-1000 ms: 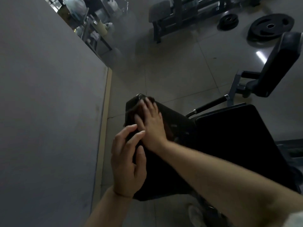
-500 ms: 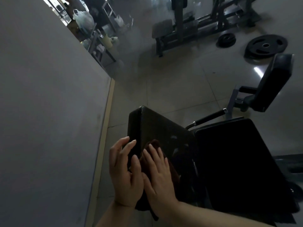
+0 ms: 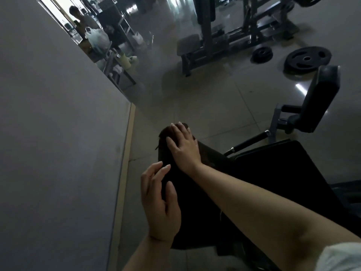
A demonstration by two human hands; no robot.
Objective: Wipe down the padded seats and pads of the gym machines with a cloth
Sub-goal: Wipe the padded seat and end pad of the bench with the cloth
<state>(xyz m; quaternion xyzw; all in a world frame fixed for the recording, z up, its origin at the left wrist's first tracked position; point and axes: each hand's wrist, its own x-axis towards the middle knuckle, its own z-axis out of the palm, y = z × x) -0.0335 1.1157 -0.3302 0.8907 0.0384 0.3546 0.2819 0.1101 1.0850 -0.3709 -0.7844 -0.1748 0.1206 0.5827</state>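
Note:
A black padded pad (image 3: 195,194) of a gym machine slopes away from me in the lower middle. A dark brown cloth (image 3: 163,133) lies on its far top corner. My right hand (image 3: 183,147) presses flat on the cloth with straight fingers, arm stretched across the pad. My left hand (image 3: 160,200) rests against the pad's left edge nearer to me, fingers spread and lightly bent, holding nothing. A second black pad (image 3: 277,169) sits beside it on the right.
A grey wall (image 3: 54,153) runs close on my left. An upright padded rest (image 3: 320,98) on a metal bracket stands to the right. Two weight plates (image 3: 306,59) lie on the tiled floor. A bench machine (image 3: 211,42) stands farther off, and a person (image 3: 82,18) by a cluttered rack.
My right hand has slid the cloth from the near part of the pad up to its far top corner. My left hand stays at the pad's left edge.

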